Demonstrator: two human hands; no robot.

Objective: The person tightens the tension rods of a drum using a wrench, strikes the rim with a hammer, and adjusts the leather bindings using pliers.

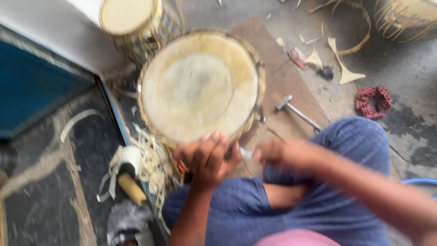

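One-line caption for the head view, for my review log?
Seated person's left hand grips a drum at its near rim; blurred right hand beside it, hammer on floor.

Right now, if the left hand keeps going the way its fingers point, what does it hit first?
The drum: the left hand already sits at its near rim, fingers pointing up over the skin. The picture is blurred, so contact is unclear.

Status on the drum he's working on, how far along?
Done: a pale skin head already sits stretched across the drum, and cut strips litter the floor beside it. In hand: the left hand grips the near rim; the right hand holds something small and pale at the rim, too blurred to identify. Left: can't tell; the hammer lies unused on the floor.
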